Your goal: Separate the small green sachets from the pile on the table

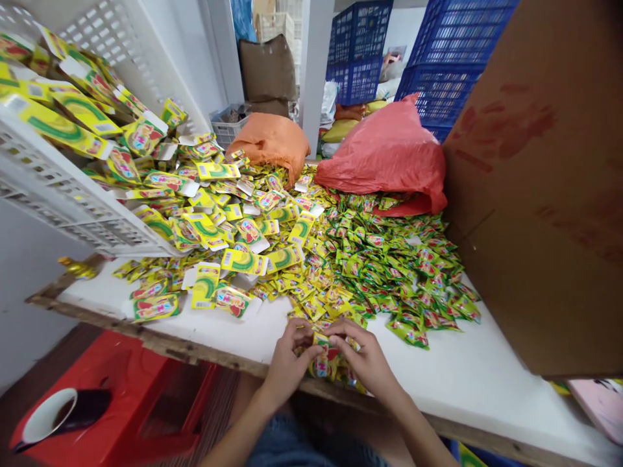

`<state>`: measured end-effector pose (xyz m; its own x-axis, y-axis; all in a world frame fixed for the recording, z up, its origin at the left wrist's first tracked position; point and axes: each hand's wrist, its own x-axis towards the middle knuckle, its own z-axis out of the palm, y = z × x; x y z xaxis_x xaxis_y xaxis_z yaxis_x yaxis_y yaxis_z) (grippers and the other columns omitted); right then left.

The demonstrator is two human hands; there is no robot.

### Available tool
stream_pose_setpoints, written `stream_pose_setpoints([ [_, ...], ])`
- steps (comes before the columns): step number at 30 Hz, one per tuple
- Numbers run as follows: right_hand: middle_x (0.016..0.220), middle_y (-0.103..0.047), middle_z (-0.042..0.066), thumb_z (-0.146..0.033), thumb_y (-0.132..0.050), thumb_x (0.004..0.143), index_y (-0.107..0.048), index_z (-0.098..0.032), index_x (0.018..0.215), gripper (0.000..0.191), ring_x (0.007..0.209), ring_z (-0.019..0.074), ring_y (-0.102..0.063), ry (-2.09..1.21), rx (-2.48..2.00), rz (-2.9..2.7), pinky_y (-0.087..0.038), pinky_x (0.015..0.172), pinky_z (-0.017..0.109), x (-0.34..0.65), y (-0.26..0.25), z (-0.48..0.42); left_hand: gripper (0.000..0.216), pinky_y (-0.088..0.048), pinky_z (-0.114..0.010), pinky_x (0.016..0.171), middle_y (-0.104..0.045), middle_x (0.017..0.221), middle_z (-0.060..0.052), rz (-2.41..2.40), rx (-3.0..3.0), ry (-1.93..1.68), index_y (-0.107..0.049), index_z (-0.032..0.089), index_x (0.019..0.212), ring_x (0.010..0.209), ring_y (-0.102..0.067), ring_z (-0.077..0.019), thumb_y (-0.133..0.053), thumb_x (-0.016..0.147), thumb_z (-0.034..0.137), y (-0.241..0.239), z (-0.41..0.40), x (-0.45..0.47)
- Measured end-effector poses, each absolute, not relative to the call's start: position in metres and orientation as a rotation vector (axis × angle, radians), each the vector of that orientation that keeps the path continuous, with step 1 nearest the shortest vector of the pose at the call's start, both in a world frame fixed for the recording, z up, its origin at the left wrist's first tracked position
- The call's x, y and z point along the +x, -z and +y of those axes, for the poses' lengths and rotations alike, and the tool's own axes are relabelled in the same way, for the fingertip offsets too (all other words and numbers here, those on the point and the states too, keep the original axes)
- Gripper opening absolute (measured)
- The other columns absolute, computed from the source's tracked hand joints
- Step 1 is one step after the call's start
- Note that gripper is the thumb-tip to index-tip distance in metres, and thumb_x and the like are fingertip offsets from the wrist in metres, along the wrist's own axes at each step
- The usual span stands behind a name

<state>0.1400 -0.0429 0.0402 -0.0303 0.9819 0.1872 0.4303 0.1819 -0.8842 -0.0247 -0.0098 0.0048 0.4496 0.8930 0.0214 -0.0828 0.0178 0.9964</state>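
Both of my hands meet at the table's front edge around a small yellow-green printed box [322,364]. My left hand [291,355] grips its left side with thumb and curled fingers. On the opposite side, my right hand [363,355] has its thumb and fingers closed at the box's upper end. Fingers hide part of the box, so its opening is unclear. Just beyond my hands lies a heap of small yellow sachets [311,301]. Green sachets [384,259] spread to the right, and many yellow boxes [246,261], some with white flaps open, are piled to the left.
A tilted white crate [121,224] spills boxes from the left. Orange [272,139] and red [384,152] sacks lie behind the heaps. A large cardboard carton [535,194] borders the right. A cup [51,415] sits on a red stool [121,370] below the white table [467,370].
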Motion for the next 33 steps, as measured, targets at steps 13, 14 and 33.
stream_pose_setpoints([
  [13,0.080,-0.063,0.003,-0.029,-0.050,0.085,-0.063,-0.020,0.081,0.017,0.080,0.0174,-0.058,-0.840,-1.379,-1.623,-0.043,0.073,0.028,0.147,-0.038,-0.038,0.011,-0.040,-0.024,0.071,-0.053,0.079,0.002,0.852,1.456,-0.912,-0.051,0.019,0.085,0.076,-0.051,-0.0129,-0.057,0.079,0.025,-0.007,-0.008,-0.025],
  [14,0.080,-0.063,0.003,-0.029,-0.049,0.086,-0.063,-0.020,0.081,0.017,0.079,0.0173,-0.058,-0.827,-1.383,-1.637,-0.043,0.072,0.028,0.147,-0.039,-0.037,0.011,-0.040,-0.024,0.071,-0.052,0.079,0.002,0.854,1.460,-0.911,-0.050,0.019,0.086,0.076,-0.051,-0.0129,-0.056,0.079,0.025,-0.007,-0.008,-0.025],
  [33,0.100,-0.065,0.005,-0.026,-0.046,0.086,-0.061,-0.023,0.102,0.022,0.095,0.0186,-0.059,-0.600,-1.442,-1.499,-0.047,0.084,0.031,0.124,-0.017,-0.066,0.016,-0.043,-0.029,0.085,-0.065,0.095,-0.004,0.839,1.622,-0.942,-0.063,0.021,0.094,0.093,-0.058,-0.0174,-0.053,0.082,0.024,-0.008,-0.014,-0.025],
])
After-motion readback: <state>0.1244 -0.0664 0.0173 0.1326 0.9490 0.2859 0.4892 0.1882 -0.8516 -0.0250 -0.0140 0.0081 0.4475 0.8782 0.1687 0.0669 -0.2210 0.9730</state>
